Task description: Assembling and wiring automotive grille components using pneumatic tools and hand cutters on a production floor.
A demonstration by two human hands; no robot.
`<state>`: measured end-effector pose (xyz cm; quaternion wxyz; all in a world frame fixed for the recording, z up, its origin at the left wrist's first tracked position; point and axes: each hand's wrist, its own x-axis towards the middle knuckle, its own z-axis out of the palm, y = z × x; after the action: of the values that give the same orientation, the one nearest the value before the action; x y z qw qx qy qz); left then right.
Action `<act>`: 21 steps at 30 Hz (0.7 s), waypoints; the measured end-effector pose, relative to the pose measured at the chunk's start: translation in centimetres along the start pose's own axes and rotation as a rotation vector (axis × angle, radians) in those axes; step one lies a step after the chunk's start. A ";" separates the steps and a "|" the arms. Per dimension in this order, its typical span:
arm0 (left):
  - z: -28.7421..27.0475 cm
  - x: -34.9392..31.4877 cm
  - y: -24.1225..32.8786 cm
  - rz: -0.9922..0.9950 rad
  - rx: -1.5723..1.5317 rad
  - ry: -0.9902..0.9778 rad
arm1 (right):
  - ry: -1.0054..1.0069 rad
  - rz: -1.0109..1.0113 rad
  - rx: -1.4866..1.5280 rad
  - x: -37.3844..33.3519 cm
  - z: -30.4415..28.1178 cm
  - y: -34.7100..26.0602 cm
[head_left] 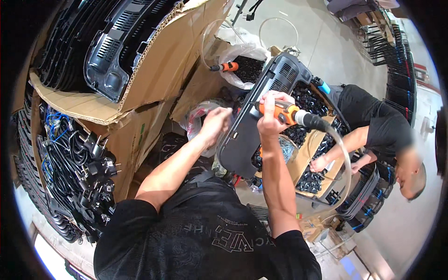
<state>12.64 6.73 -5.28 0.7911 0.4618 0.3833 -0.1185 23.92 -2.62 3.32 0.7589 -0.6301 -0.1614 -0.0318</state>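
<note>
The left forearm (pixel 179 162) is slanting inward, and the left hand (pixel 216 124) is holding its fingers curled. The right forearm (pixel 277 182) is pointing forward, while the right hand (pixel 269 115) is gripping.

Driver (pixel 284 112) in bright orng w/ blk! Panel (pixel 242 140) blk w/ a slotted pattern, hose (pixel 347 163) pale, cloudy yel. 2nd driver (pixel 229 66): orng & blk too! Carton (pixel 163 51) brn, bag (pixel 233 46) milky wht, cords (pixel 67 158) blk, wires (pixel 57 128) vivid blu. Shirt (pixel 200 228) blk w/ pale lettering, co-worker's shirt (pixel 389 121) blk, floor (pixel 303 51) lt. gry!
</note>
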 end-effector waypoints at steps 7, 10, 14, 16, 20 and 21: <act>-1.4 0.5 -1.5 -0.210 -0.659 0.004 | 0.001 -0.013 0.021 -0.3 -0.1 0.5; -1.8 -0.7 -0.7 -0.182 -0.599 -0.074 | -0.009 -0.036 -0.035 -0.5 0.3 -0.3; -2.9 -1.4 -1.1 -0.129 -0.442 -0.183 | 0.000 -0.064 -0.021 -1.2 -0.5 -3.5; -2.6 -2.3 -0.8 -0.107 -0.367 -0.231 | 0.042 -0.088 0.087 -1.9 -1.6 -5.8; -1.0 -5.4 0.7 0.031 -0.289 -0.282 | 0.087 -0.085 0.200 -4.4 -4.4 -10.1; -0.2 -6.4 1.3 0.025 -0.296 -0.332 | 0.105 -0.097 0.200 -5.2 -5.2 -11.1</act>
<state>8.89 6.57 0.02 0.9039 0.3195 0.2552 -0.1257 17.28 -10.69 11.51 0.8229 -0.5402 -0.1542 -0.0852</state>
